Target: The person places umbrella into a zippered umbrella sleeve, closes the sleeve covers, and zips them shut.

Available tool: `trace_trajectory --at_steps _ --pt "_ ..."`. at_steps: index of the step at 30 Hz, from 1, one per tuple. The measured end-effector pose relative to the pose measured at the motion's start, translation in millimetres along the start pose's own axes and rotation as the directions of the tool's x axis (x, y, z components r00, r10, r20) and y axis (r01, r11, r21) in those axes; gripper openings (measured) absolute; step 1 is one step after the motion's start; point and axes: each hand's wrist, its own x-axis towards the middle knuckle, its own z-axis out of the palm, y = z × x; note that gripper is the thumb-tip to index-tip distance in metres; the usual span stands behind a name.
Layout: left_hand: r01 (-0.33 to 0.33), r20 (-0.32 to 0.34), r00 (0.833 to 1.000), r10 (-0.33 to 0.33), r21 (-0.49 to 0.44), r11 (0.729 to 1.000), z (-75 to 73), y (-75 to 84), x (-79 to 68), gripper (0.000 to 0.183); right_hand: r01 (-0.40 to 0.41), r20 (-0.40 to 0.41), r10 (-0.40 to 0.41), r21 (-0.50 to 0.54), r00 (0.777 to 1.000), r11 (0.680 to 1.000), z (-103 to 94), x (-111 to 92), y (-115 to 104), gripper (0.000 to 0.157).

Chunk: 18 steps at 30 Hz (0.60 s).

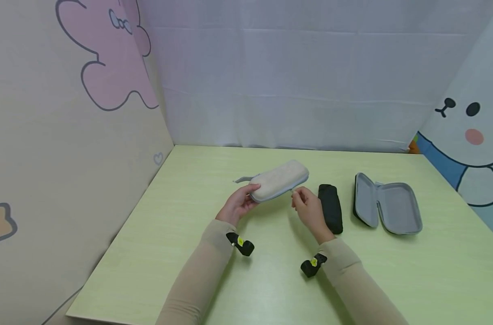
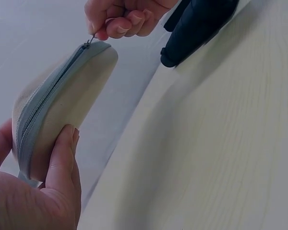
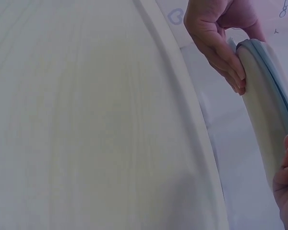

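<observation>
A cream zippered case [image 1: 280, 179] with blue-grey trim is held up above the table, tilted. My left hand [image 1: 239, 205] grips its left end, thumb on one face and fingers on the other. At the opposite end, my right hand [image 1: 310, 210] pinches the small zipper pull [image 2: 93, 37]. The zipper [image 2: 45, 100] runs along the edge facing the left wrist camera, its slider near the right-hand end. A grey strap loop [image 1: 246, 179] sticks out at the left end. In the right wrist view the case [image 3: 259, 105] stands between both hands, its pull hidden by fingers.
Just right of my right hand lies a black elongated pouch [image 1: 330, 208] on the pale yellow-green table [image 1: 157, 253]. Farther right, a grey-lined hard case [image 1: 401, 208] lies unfolded. A white cloth [image 1: 295, 90] hangs behind the table, and a wall [image 1: 47, 158] borders the left.
</observation>
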Motion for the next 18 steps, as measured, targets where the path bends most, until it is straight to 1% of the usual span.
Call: trace_trajectory --at_steps 4,10,18 --pt "0.004 0.005 1.0 -0.004 -0.016 1.0 0.6 -1.1 -0.2 0.042 -0.004 0.01 0.004 0.009 1.0 1.0 1.0 -1.3 0.0 0.017" --pt "-0.002 -0.002 1.0 0.002 -0.035 0.999 1.7 -3.5 0.0 0.041 -0.017 0.004 0.017 0.011 1.0 1.0 2.5 -2.2 -0.8 0.017" --pt "-0.012 -0.002 1.0 0.012 -0.058 0.998 4.3 -5.1 -1.3 0.042 0.004 0.015 -0.005 0.018 1.0 1.0 5.5 -3.3 -2.0 0.018"
